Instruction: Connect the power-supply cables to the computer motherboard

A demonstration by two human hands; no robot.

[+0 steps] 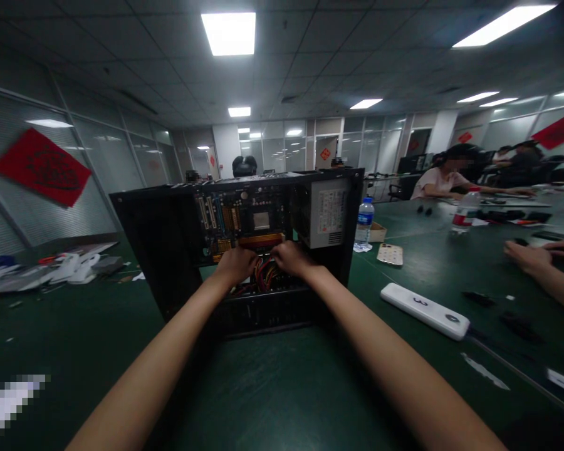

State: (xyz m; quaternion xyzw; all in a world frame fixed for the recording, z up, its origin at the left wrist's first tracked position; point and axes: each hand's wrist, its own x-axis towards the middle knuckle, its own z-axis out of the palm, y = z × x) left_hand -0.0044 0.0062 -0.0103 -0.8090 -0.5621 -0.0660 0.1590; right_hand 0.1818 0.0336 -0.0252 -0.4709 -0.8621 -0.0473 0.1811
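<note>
A black computer case (272,316) stands with its side open before me on the green table. Inside it are a motherboard (275,203) and a grey power supply (329,213) at the upper right. My left hand (237,265) reaches in, its curled fingers at the left end of the orange and yellow memory slots (262,242). At the right end of those slots is my right hand (292,258), also with curled fingers. Whatever the fingers pinch is hidden. A bundle of red, yellow and black cables (265,275) hangs between the hands.
To the right are a water bottle (365,219), a patterned phone (390,254) and a white power strip (425,310). Another person's hands (529,255) rest at the far right, near a red-labelled bottle (465,213). Plastic bags and scraps (75,268) lie at left.
</note>
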